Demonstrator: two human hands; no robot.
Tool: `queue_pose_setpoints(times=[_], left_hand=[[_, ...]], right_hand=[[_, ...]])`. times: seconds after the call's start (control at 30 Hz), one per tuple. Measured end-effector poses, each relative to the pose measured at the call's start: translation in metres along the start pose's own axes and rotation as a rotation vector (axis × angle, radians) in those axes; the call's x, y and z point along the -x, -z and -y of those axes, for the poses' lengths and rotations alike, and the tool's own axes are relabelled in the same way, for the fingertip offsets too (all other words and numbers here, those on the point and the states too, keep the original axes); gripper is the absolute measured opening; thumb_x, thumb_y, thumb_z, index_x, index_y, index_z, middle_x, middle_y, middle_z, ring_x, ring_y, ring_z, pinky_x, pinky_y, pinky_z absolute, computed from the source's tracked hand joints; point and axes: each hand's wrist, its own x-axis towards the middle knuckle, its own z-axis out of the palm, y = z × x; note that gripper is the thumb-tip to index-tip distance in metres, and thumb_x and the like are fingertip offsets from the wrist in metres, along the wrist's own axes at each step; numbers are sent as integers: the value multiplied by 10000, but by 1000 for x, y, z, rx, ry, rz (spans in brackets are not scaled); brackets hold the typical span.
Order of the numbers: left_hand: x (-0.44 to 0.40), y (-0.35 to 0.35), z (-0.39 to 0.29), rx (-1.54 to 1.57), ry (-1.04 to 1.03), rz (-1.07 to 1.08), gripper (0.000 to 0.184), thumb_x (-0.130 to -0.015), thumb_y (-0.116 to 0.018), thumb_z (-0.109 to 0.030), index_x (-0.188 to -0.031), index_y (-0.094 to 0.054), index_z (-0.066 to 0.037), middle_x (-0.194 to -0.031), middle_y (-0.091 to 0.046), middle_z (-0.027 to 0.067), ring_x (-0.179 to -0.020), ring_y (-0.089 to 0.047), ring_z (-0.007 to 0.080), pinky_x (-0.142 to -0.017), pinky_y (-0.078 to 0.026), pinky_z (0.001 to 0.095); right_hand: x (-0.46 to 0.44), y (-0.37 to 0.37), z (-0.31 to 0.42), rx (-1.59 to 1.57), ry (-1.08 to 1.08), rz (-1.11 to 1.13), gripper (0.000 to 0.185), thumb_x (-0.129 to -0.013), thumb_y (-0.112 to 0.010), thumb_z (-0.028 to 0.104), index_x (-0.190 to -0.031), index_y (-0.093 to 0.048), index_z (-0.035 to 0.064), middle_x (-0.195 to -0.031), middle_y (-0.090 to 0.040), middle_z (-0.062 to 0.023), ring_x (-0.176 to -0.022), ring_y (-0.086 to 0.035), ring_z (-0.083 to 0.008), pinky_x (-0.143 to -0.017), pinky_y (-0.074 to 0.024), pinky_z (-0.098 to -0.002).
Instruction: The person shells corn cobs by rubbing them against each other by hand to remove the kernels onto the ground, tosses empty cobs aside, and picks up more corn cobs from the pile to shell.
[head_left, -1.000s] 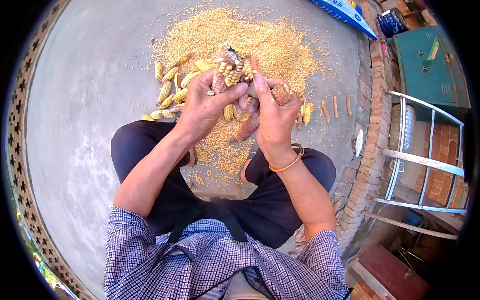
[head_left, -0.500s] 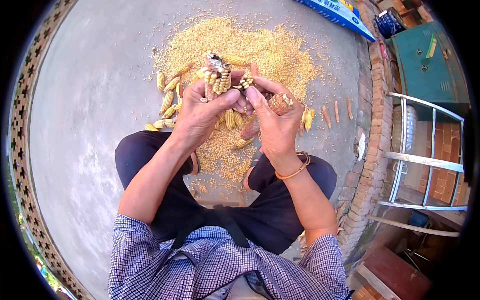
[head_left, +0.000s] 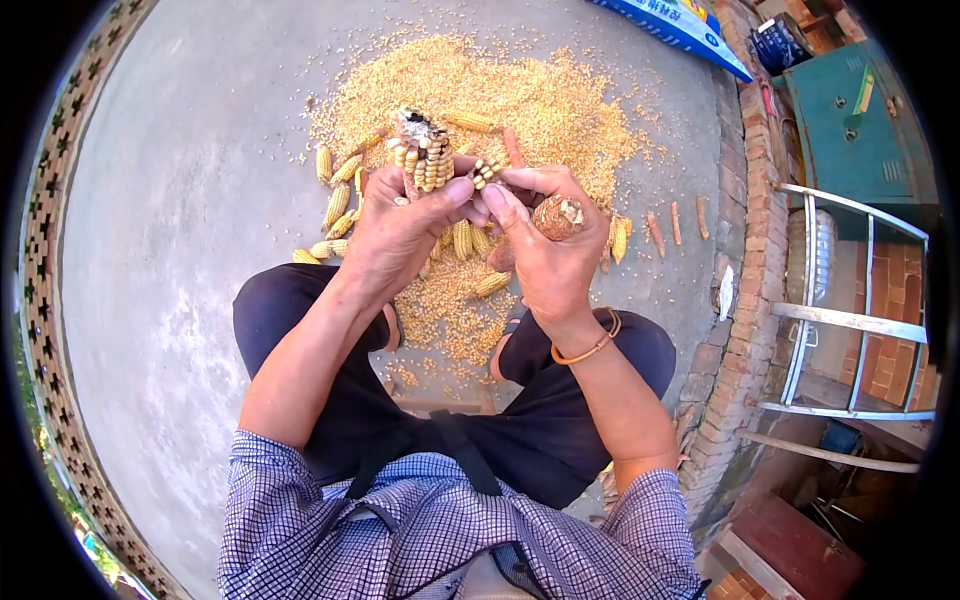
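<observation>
My left hand (head_left: pixel 400 230) grips a partly kernelled corn cob (head_left: pixel 425 165) whose tip is dark and broken. Close beside it, my right hand (head_left: pixel 555 245) is closed round a reddish bare cob (head_left: pixel 557 216), and a small cluster of kernels (head_left: pixel 486 173) shows between its thumb and forefinger. The fingertips of both hands nearly meet. Behind the hands a wide heap of loose kernels (head_left: pixel 540 100) covers part of the floor, with several yellow corn ears (head_left: pixel 337 204) at its left side.
Several bare cobs (head_left: pixel 677 222) lie on the grey floor (head_left: pixel 170 200) at the right. A brick edge (head_left: pixel 755 220) runs past them, with a metal frame (head_left: pixel 850 320) and a green cabinet (head_left: pixel 850 130) beyond. A blue bag (head_left: pixel 675 35) is at the top.
The cob in my left hand has turned and moved slightly left. The kernel cluster at my right fingertips now stands apart from it. Both hands have spread a little.
</observation>
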Motion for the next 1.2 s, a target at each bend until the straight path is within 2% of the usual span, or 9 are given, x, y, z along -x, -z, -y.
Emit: queue_pose_setpoints(times=[0.13, 0.23, 0.33, 0.4, 0.47, 0.57, 0.87, 1.07, 1.2], left_hand=[[1, 2, 5, 47, 3, -47, 189, -912, -667, -44, -1098, -675, -10, -948, -713, 103, -826, -683, 160, -744, -560, 305], [1, 5, 1, -33, 35, -23, 191, -903, -670, -25, -1093, -677, -11, -938, -711, 96, -826, -676, 154, -751, -552, 309], [0, 1, 2, -80, 27, -14, 190, -892, -672, -6, -1082, -680, -10, -925, -708, 89, -814, -671, 153, -751, -547, 311], [1, 1, 3, -118, 12, -5, 188, -884, -676, 5, -1072, -681, -9, -918, -707, 85, -805, -670, 153, -744, -544, 309], [1, 3, 6, -120, 19, 0, 191, -879, -680, 9, -1069, -682, -11, -914, -705, 82, -800, -670, 155, -743, -545, 309], [4, -1, 9, -122, 27, -17, 194, -875, -681, 16, -1067, -682, -14, -905, -702, 78, -801, -670, 158, -745, -546, 311], [1, -3, 10, -119, 1, -25, 179, -881, -672, 16, -1057, -678, -17, -854, -700, 70, -789, -673, 158, -737, -545, 311], [0, -1, 12, -375, -35, 30, 169, -883, -672, 4, -1050, -680, -19, -821, -701, 64, -759, -668, 140, -730, -540, 299], [1, -3, 8, -405, -52, -5, 172, -885, -667, 4, -1055, -677, -14, -824, -705, 75, -761, -675, 148, -738, -546, 308]], right_hand=[[2, -5, 5, 31, -9, -15, 201, -832, -747, -9, -1018, -671, -16, -905, -647, -54, -797, -598, -75, -694, -476, -202], [2, -5, 10, -79, -195, -29, 175, -853, -738, 16, -1012, -672, -15, -881, -658, -51, -735, -587, -61, -624, -462, -187], [0, -7, 14, -257, -375, -71, 134, -851, -742, 50, -952, -679, -12, -776, -666, -37, -668, -604, -73, -851, -457, -282], [-3, -7, 19, -368, -473, -84, 117, -858, -739, 72, -918, -682, -11, -721, -666, -29, -628, -608, -75, -867, -466, -291], [-6, -5, 26, -468, -576, -77, 111, -881, -726, 88, -907, -684, -11, -706, -663, -26, -590, -594, -63, -649, -484, -210], [-1, -2, 22, -499, -566, -67, 92, -920, -682, 124, -932, -684, 33, -803, -678, -24, -617, -539, -50, -537, -399, -190], [-3, -5, 21, -657, -670, -179, 126, -921, -690, 132, -907, -686, 7, -719, -667, -26, -581, -586, -60, -491, -409, -186], [0, -7, 15, -540, -582, -84, 183, -897, -732, 167, -932, -686, -7, -749, -676, -42, -581, -584, -65, -511, -442, -183], [-1, -2, 16, -527, -626, -90, 163, -948, -658, 173, -963, -694, 15, -835, -687, -49, -626, -569, -73, -514, -394, -199]])
